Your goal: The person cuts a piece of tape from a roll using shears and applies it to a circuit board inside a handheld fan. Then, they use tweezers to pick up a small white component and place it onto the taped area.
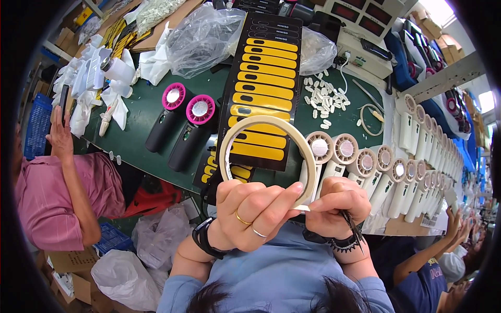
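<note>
- Now, the green table [128, 133] is stretching out in front of me, and I'm holding everything up at its near edge.
- The black sheet [263, 83] with yellow strips is lying across the middle, pale fans [364, 161] are lining the right, and two dark fans [193, 130] with pink heads are resting to the left.
- Here's the roll of tape [269, 121], hanging between me and the sheet! I'm judging it light and fairly stiff as a hoop, likely tacky where the adhesive is showing, hardly fragile; I'm favouring a hold on the lower rim, off any sticky face. As for looks, it's showing cream, broad and round, with a wide hollow middle framing the yellow strips.
- My left hand [261, 211] is curling closed, gripping that lower rim, thumb and finger near the loose part.
- My right hand [339, 206] is curling too, thumb and forefinger pinching right beside it.
- A dark pointed tool [356, 229] is poking down from my right hand; its exact kind I'm not making out.
- Smallest here, the tape end [301, 207] is sitting between my two thumbs, thin, whitish, probably soft and clingy.
</note>
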The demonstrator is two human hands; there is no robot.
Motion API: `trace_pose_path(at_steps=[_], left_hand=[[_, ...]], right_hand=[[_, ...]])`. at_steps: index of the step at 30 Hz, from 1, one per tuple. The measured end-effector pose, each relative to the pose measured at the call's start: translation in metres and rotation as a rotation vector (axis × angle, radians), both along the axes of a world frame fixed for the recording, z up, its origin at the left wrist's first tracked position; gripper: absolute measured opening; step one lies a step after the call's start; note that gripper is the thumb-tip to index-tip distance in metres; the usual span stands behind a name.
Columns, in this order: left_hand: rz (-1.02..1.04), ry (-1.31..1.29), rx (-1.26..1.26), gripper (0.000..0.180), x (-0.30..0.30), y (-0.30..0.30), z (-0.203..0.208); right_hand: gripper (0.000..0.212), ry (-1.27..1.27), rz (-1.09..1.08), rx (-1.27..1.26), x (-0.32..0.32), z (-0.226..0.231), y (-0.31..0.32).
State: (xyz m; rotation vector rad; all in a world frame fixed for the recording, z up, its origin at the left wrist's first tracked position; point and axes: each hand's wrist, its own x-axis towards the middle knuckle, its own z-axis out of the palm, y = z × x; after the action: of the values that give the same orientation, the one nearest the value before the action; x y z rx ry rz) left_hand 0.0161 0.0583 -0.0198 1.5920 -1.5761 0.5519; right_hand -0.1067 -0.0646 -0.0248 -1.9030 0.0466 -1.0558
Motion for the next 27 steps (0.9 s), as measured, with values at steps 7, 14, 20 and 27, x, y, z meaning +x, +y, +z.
trace_pose_path(at_steps=[7, 14, 20, 27], left_hand=[[-0.019, 0.108, 0.027, 0.03, 0.0, 0.0, 0.0], [-0.109, 0.327, 0.023, 0.025, 0.002, -0.005, 0.0], [-0.142, 0.516, 0.028, 0.02, 0.003, -0.005, 0.0], [-0.263, 0.943, 0.064, 0.01, 0.009, -0.001, -0.003]], right_hand=[[0.022, 0.08, -0.053, 0.03, 0.001, 0.009, 0.003], [0.022, 0.162, -0.082, 0.104, 0.003, 0.014, 0.006], [0.025, 0.2, -0.092, 0.097, 0.008, 0.015, 0.005], [0.024, 0.188, -0.047, 0.579, 0.005, 0.021, -0.001]])
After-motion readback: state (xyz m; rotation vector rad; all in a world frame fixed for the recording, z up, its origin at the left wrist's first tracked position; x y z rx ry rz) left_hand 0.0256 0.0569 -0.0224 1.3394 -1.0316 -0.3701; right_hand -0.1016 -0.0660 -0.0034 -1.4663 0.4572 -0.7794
